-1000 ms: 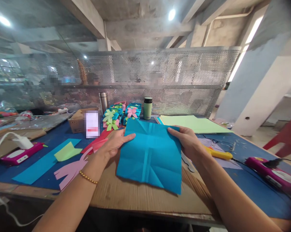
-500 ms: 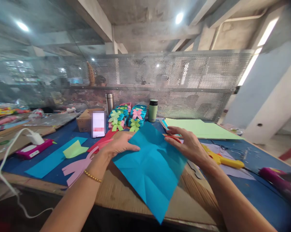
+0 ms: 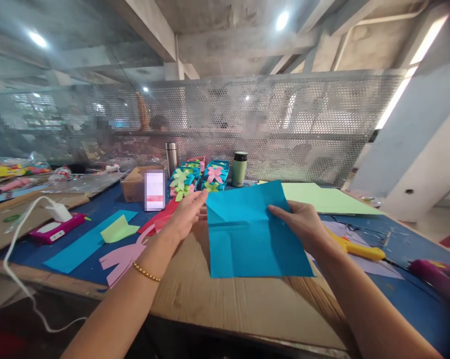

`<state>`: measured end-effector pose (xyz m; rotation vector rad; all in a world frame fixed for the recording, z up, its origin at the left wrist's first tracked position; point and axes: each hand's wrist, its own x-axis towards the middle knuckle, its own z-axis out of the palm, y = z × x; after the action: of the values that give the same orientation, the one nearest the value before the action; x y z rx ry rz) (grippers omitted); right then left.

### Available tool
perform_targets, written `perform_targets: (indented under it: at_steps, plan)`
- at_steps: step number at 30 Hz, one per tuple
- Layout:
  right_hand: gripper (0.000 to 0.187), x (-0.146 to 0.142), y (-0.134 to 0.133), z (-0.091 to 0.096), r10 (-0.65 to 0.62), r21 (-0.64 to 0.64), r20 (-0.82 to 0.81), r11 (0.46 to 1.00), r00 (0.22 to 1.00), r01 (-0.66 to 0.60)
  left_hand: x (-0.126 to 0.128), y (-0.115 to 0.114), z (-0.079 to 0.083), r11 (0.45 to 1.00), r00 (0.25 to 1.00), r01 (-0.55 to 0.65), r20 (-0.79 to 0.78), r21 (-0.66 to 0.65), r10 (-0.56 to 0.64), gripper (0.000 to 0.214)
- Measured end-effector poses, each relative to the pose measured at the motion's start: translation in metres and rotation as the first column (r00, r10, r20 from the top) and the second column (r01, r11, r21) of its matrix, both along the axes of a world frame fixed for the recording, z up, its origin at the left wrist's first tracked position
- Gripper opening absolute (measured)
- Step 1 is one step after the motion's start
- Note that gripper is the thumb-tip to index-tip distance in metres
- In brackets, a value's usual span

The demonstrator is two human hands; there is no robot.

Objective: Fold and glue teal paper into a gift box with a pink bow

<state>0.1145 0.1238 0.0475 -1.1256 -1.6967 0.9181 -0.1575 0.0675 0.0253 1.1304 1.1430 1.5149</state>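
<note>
Over cardboard (image 3: pixel 210 299) at the near edge of the worktop (image 3: pixel 87 267): blue sheet (image 3: pixel 247 234), corner-on 0.5 s ago, now squared up, apparently reoriented for handling. Right hand (image 3: pixel 303 219) pinches its right edge; left hand (image 3: pixel 185 214) at upper-left corner, grip unclear.

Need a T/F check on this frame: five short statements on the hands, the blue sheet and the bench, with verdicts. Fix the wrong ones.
1. The right hand holds the blue sheet. True.
2. The gold bead bracelet is on the right forearm. False: it is on the left forearm.
3. Creases show in the blue sheet. True.
4. The green bottle stands left of the silver bottle. False: it stands to the right of it.
5. The yellow tool lies to the right of the blue sheet. True.
</note>
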Motion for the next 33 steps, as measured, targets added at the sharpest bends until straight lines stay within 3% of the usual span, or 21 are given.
perform_targets:
  at_steps: [4, 10, 14, 24, 33]
  plan:
    - [0.043, -0.008, -0.004, -0.004, -0.021, -0.037, -0.085, 0.999, 0.996, 0.018, 0.012, -0.003, -0.003, 0.984, 0.978, 0.175, 0.119, -0.032, -0.170, 0.055]
    - [0.039, -0.016, -0.007, -0.009, -0.044, -0.080, -0.181, 0.996, 0.982, 0.030, 0.016, -0.003, -0.008, 0.972, 0.948, 0.228, 0.241, -0.059, -0.208, 0.050]
    - [0.038, -0.017, -0.008, -0.009, -0.083, -0.102, -0.237, 0.993, 0.968, 0.060, 0.018, -0.005, -0.009, 0.957, 0.920, 0.285, 0.297, -0.059, -0.255, 0.059]
    - [0.041, -0.024, -0.011, -0.013, -0.086, -0.154, -0.304, 0.987, 0.949, 0.040, 0.025, -0.005, -0.011, 0.974, 0.942, 0.209, 0.287, -0.090, -0.176, 0.067]
    - [0.039, -0.022, -0.010, -0.015, -0.042, -0.109, -0.249, 0.994, 0.968, 0.015, 0.018, -0.003, -0.013, 0.995, 0.994, -0.066, 0.078, -0.080, 0.072, 0.049]
